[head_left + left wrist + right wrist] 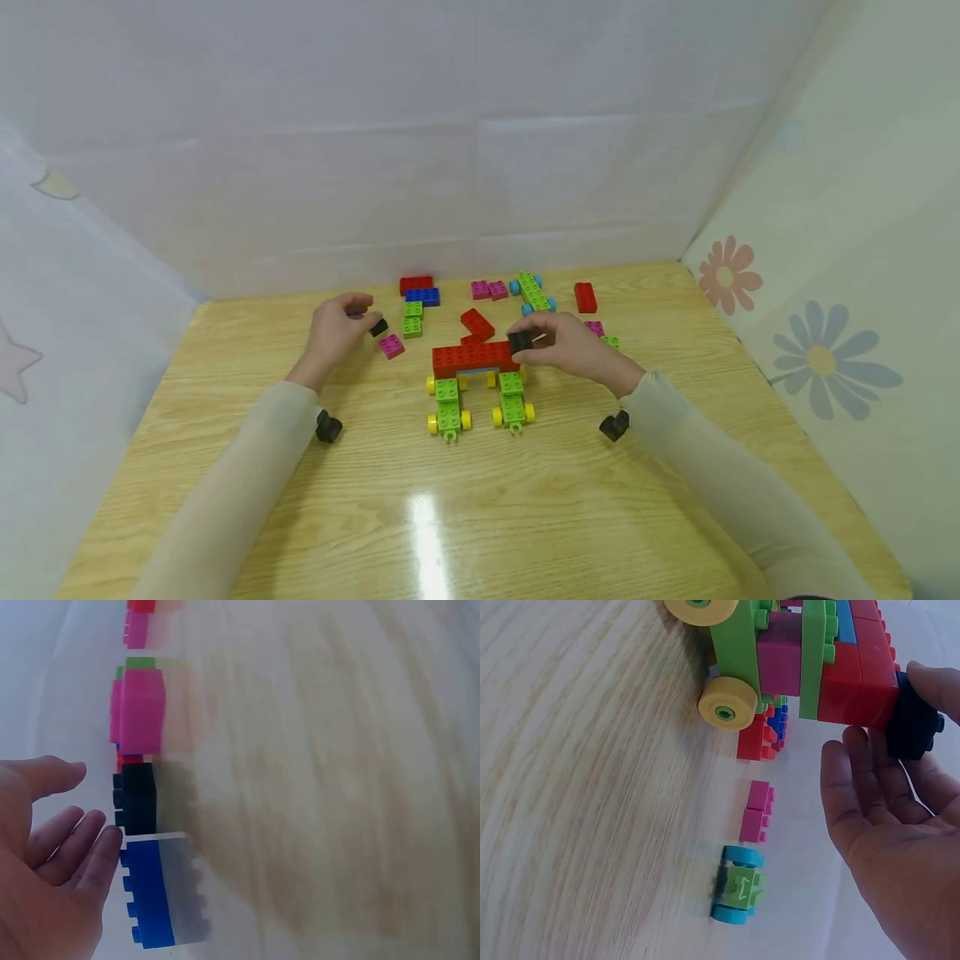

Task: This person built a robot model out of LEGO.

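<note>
The left sleeve (236, 487) and right sleeve (712, 471) are long, plain and pale cream, the right one creased towards the elbow. A small, blocky black wrist camera (328, 427) sits by each cuff. The left fingers (91, 866) and right fingers (843, 776) are bare.

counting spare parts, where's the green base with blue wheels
In the head view, the blue-wheeled green base lies near the far edge of the table, right of centre, between two pink bricks and a red brick.
</note>
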Action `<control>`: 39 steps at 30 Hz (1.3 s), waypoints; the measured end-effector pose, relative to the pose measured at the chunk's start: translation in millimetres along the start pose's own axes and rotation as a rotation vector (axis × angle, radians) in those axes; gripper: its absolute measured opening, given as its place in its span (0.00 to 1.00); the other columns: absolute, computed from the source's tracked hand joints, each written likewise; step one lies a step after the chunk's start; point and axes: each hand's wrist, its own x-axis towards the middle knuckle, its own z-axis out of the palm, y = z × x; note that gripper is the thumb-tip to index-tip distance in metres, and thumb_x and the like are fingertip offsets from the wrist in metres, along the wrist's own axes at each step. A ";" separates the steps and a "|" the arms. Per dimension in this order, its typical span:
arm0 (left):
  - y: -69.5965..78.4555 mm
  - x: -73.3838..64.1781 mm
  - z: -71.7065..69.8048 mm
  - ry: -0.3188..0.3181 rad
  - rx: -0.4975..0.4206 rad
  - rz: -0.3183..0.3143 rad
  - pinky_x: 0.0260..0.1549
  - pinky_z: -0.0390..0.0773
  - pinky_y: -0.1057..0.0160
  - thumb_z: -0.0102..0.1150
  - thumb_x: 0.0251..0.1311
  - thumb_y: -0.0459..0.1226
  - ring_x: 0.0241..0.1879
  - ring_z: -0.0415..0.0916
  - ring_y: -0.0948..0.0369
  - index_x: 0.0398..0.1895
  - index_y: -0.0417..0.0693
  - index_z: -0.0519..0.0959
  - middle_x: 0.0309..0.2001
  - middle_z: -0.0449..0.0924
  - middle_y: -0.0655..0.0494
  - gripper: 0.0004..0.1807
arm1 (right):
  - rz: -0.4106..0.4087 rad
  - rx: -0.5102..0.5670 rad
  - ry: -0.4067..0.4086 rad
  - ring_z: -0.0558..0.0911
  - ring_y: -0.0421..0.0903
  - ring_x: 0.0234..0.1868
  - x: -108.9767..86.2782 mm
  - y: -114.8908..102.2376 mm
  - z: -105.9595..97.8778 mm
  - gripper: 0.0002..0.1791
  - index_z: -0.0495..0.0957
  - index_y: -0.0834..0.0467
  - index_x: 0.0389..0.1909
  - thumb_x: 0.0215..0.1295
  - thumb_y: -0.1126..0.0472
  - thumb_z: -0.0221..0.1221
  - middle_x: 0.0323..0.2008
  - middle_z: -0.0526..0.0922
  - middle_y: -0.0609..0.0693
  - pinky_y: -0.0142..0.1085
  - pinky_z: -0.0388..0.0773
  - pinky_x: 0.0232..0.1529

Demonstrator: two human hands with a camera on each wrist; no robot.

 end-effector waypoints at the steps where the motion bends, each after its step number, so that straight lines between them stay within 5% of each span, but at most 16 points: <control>1: -1.2 0.2 0.3 -0.004 0.016 -0.002 0.71 0.82 0.37 0.68 0.79 0.42 0.69 0.81 0.37 0.73 0.35 0.79 0.70 0.82 0.33 0.27 | -0.004 0.000 -0.002 0.88 0.55 0.58 0.5 0.4 0.3 0.24 0.83 0.57 0.70 0.77 0.59 0.72 0.63 0.86 0.57 0.49 0.91 0.61; 20: -3.0 -1.5 3.7 -0.029 0.143 0.009 0.66 0.85 0.37 0.68 0.79 0.42 0.65 0.83 0.37 0.73 0.34 0.79 0.68 0.84 0.33 0.28 | -0.019 -0.036 0.001 0.88 0.56 0.57 -1.8 -0.2 -0.7 0.26 0.81 0.59 0.72 0.77 0.58 0.72 0.63 0.85 0.58 0.45 0.91 0.57; 39: 6.5 -3.2 6.6 -0.084 0.226 -0.085 0.73 0.80 0.35 0.68 0.77 0.39 0.71 0.79 0.35 0.69 0.32 0.81 0.69 0.83 0.31 0.25 | -0.026 -0.026 -0.003 0.88 0.56 0.58 -3.4 -3.6 -0.6 0.25 0.82 0.56 0.71 0.77 0.57 0.72 0.64 0.85 0.59 0.46 0.90 0.58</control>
